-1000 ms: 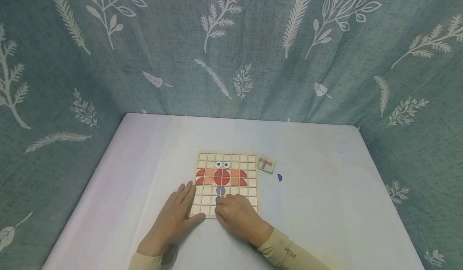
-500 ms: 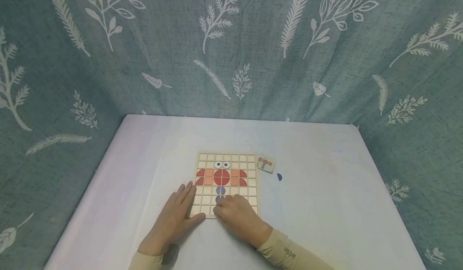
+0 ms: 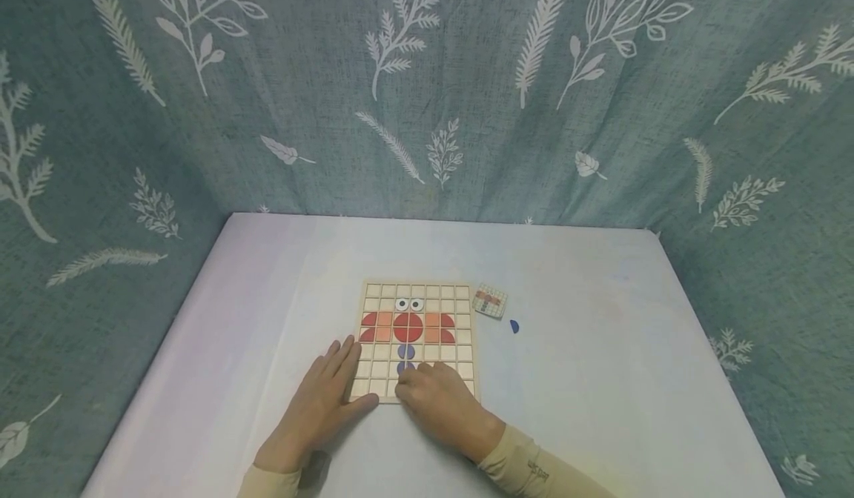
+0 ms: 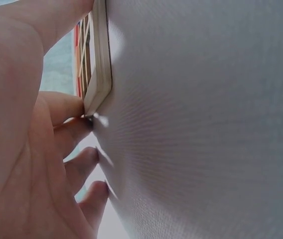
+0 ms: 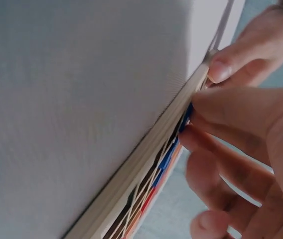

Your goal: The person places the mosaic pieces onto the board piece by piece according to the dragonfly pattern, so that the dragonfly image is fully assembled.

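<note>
A wooden grid board lies on the table, with red, orange and blue pieces and two eye discs set in its squares. My left hand rests at its lower left corner, fingers extended along the left side and thumb on the front edge. At the board's front middle, my right hand has curled fingers. In the right wrist view its thumb and a finger pinch a blue piece at the board's edge; the fingers partly hide its shape. Above them, blue pieces form a small round.
A small pattern card lies by the board's upper right corner. Near it, a loose blue half-circle piece lies on the white table. A green leaf-patterned curtain stands behind and at both sides.
Almost nothing differs. The right hand shifts very slightly at the same spot on the board; the left hand stays put. The head view drifts a little.
</note>
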`<control>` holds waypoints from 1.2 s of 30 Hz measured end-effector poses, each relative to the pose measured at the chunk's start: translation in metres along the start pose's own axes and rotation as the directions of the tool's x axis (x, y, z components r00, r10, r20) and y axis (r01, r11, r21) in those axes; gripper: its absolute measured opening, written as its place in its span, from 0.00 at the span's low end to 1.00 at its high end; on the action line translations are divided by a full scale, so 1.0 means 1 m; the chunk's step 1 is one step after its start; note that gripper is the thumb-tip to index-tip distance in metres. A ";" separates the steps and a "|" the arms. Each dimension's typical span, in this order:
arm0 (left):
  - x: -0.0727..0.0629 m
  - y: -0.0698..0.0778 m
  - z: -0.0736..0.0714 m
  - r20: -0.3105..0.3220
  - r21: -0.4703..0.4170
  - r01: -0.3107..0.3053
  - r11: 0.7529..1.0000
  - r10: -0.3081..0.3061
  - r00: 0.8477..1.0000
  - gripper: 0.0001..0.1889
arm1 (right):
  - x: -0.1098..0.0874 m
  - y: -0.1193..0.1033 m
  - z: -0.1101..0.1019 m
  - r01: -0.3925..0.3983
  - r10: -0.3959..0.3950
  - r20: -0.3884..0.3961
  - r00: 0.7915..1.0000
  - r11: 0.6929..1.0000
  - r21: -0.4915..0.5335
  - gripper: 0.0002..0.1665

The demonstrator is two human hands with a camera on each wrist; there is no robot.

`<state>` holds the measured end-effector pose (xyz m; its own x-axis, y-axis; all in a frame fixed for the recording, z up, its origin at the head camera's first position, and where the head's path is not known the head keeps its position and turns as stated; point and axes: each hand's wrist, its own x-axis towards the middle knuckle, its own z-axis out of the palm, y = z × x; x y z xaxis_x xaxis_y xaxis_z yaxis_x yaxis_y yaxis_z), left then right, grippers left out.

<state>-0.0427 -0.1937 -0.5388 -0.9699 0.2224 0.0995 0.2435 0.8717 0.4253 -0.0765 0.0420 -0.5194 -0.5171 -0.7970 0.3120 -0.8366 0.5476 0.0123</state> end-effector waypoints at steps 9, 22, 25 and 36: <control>-0.001 -0.001 -0.001 0.005 -0.010 0.004 1.000 -0.004 1.000 0.48 | -0.018 0.013 -0.012 0.014 0.005 -0.131 0.991 0.989 0.147 0.09; -0.002 0.001 -0.002 0.010 -0.013 0.008 1.000 -0.008 1.000 0.48 | -0.047 0.060 -0.025 -0.089 0.136 -0.228 0.964 0.974 0.208 0.14; -0.002 0.001 -0.001 0.012 -0.016 0.009 1.000 -0.009 1.000 0.48 | -0.056 0.071 -0.026 -0.116 0.167 -0.238 0.957 0.970 0.214 0.16; -0.002 0.000 0.000 0.014 -0.015 0.009 1.000 -0.009 1.000 0.48 | -0.082 0.110 -0.034 -0.208 0.258 -0.247 0.934 0.956 0.208 0.21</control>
<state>-0.0410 -0.1944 -0.5388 -0.9718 0.2208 0.0828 0.2345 0.8672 0.4392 -0.1198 0.1762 -0.5111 -0.6538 -0.5403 0.5297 -0.7293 0.6365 -0.2511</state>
